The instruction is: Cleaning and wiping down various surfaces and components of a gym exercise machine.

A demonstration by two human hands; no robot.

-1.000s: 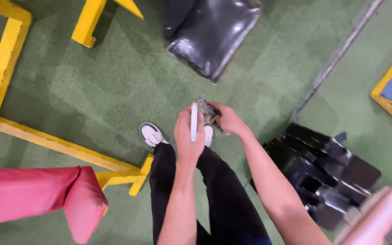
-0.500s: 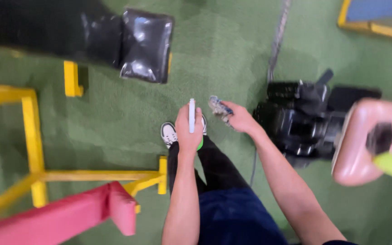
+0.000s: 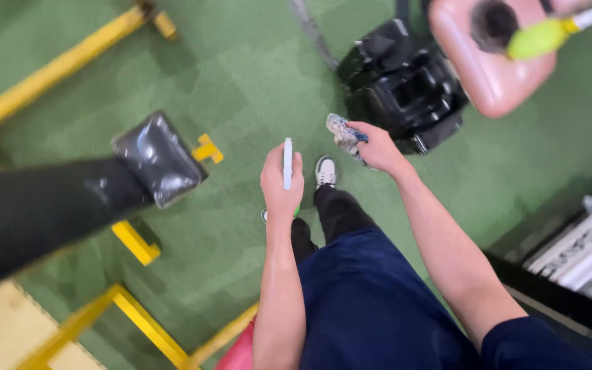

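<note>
Crumpled cleaning cloth [image 3: 343,133] sits gripped in the right hand [image 3: 378,147], slim white spray bottle [image 3: 287,163] clasped upright in the left hand [image 3: 281,183], above green carpet [image 3: 241,82] beside black equipment [image 3: 402,85].

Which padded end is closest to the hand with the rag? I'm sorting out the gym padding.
The pink pad at top right, just beyond the right hand and its rag; the black pad lies far left.
</note>
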